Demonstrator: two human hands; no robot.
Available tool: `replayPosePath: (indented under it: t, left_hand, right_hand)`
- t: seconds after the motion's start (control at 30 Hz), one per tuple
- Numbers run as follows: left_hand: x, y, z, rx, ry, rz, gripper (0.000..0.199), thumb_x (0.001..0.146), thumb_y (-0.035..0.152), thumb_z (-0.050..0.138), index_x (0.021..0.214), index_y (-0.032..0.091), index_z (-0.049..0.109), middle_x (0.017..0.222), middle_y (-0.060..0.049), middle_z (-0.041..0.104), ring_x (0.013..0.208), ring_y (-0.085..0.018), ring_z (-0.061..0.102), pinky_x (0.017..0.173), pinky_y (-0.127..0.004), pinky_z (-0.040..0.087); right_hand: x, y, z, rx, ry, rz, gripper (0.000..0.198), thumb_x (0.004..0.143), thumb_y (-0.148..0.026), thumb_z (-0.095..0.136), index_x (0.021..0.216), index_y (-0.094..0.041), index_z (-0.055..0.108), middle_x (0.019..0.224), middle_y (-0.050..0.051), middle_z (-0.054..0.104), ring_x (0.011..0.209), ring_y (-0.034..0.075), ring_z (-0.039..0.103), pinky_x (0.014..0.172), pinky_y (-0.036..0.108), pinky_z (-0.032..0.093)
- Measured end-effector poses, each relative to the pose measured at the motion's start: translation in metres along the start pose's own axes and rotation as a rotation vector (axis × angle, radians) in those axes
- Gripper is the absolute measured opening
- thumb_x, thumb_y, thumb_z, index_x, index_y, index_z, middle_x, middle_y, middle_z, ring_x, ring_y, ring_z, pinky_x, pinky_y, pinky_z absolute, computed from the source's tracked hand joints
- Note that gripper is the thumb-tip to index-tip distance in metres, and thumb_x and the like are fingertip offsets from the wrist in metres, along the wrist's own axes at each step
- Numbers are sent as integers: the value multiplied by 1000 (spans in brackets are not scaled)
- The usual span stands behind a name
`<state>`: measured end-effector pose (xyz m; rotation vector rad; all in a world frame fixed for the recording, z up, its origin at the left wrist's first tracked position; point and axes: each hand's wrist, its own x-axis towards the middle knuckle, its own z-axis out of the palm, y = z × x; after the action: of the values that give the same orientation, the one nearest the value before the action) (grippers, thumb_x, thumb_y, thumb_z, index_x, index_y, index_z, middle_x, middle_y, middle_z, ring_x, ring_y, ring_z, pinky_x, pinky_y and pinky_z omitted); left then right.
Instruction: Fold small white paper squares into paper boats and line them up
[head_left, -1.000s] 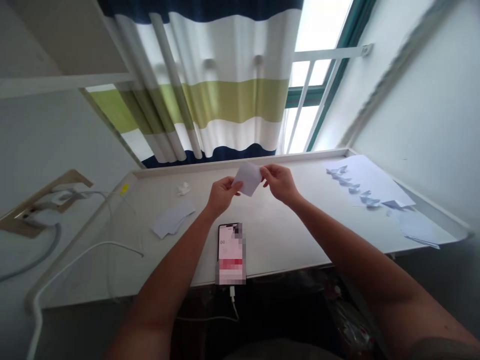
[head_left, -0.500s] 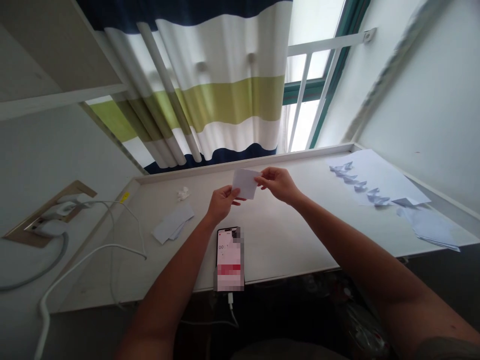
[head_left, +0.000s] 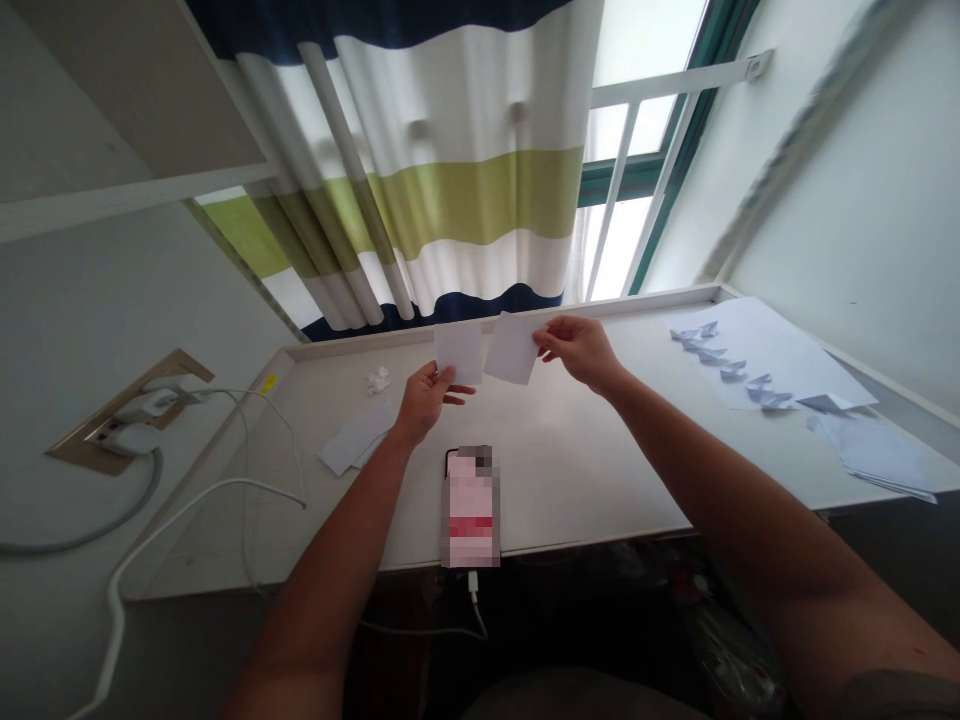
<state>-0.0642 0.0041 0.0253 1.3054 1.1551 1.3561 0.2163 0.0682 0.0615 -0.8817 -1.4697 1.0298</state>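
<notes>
Two separate pieces of white paper are held up above the desk, side by side with a narrow gap between them. My left hand (head_left: 426, 402) pinches the lower edge of the left paper piece (head_left: 459, 348), thumb in front and other fingers behind or stretched beneath it. At its right edge, the other paper piece (head_left: 511, 350), slightly tilted, is gripped between the thumb and fingers of my right hand (head_left: 574, 348). Both pieces look flat and roughly square.
A phone (head_left: 471, 510) on a charging cable lies at the white desk's (head_left: 585, 470) front edge. Loose paper sheets (head_left: 356, 438) and a crumpled scrap (head_left: 378, 380) lie left. Several small folded paper shapes (head_left: 733, 371) and a paper stack (head_left: 874, 450) sit right. Cables run from a wall socket (head_left: 131, 415).
The papers, overlapping in one stack before, are now apart. My left hand has shifted slightly left with one piece and my right hand slightly right with the other. The view has shifted a little.
</notes>
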Motion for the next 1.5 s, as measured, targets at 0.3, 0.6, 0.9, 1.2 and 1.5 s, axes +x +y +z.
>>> replayPosePath:
  t: [0.3, 0.6, 0.9, 1.2, 1.5]
  left_hand:
    - [22, -12, 43, -57, -20, -38, 53, 67, 60, 94, 90, 18, 70, 91, -5, 79, 81, -18, 72, 70, -30, 59]
    - [39, -21, 89, -119, -99, -191, 45, 60, 53, 99, 73, 19, 74, 83, -4, 74, 71, -12, 55, 67, -27, 43]
    - [54, -13, 82, -35, -135, -48, 47, 69, 60, 94, 85, 19, 81, 81, -4, 77, 71, -14, 63, 64, -26, 49]
    - [65, 2, 67, -81, -233, -4, 43, 77, 44, 88, 110, 17, 83, 79, -4, 79, 70, -18, 72, 66, -31, 56]
    - [60, 32, 54, -29, -230, 92, 39, 80, 50, 89, 97, 15, 82, 83, -5, 78, 73, -15, 69, 70, -29, 59]
  right_hand:
    - [-22, 53, -63, -375, 171, 444, 28, 80, -12, 91, 69, -16, 65, 62, 4, 69, 49, 16, 63, 53, 31, 57]
    - [-11, 36, -68, -390, 99, 242, 26, 90, -40, 86, 102, -17, 79, 103, 12, 82, 97, 25, 76, 89, 38, 62]
    - [-9, 34, -10, 139, -125, 166, 59, 63, -62, 100, 93, -17, 77, 73, 3, 77, 66, 18, 71, 67, 35, 64]
    - [5, 34, -5, 280, -154, 171, 32, 77, -46, 89, 92, -19, 82, 87, 4, 79, 76, 19, 74, 74, 37, 66]
    - [20, 4, -1, 70, -292, 34, 29, 82, -46, 87, 85, -18, 82, 79, 4, 74, 71, 15, 64, 66, 31, 56]
